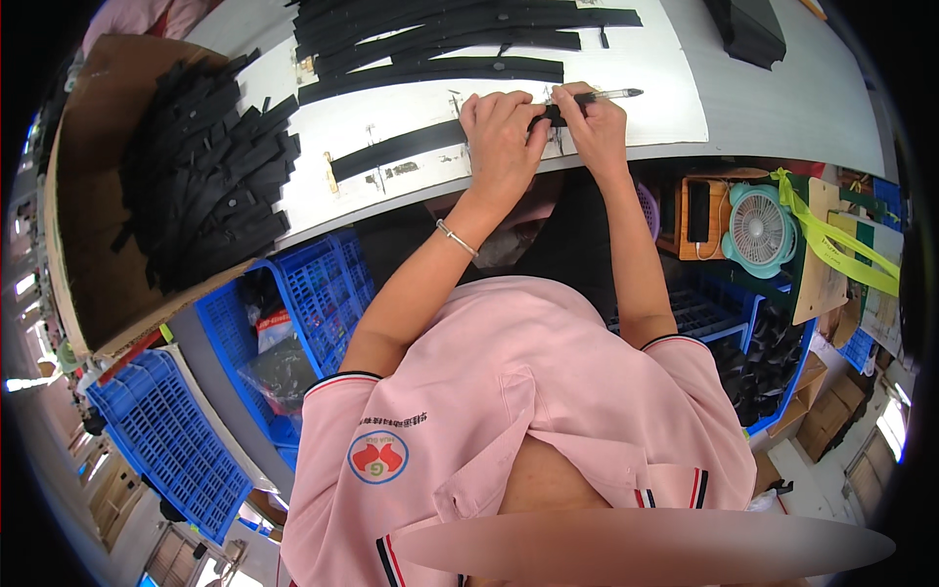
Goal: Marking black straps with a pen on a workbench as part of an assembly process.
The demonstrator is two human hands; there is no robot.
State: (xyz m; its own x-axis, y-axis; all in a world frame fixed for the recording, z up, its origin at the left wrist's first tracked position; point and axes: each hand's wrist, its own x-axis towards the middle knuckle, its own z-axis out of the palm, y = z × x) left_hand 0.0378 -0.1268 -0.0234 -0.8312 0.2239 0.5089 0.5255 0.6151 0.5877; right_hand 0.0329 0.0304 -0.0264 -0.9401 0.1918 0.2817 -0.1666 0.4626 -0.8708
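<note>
A long black fabric strip lies on the white board, near its front edge. My left hand rests over the strip's right part, fingers bent and closed on it, the thumb near its edge. My right hand is just to the right, with a pen held between thumb and fingers, its clear end pointing right. The right fingertips meet the strip's right end, and exactly how they touch it is hidden. Several more black strips lie in rows on the board beyond my hands.
A cardboard box heaped with black strips stands at the left. A black object lies at the far right of the grey table. Blue crates are below, left and right. A small turquoise fan stands beside a phone.
</note>
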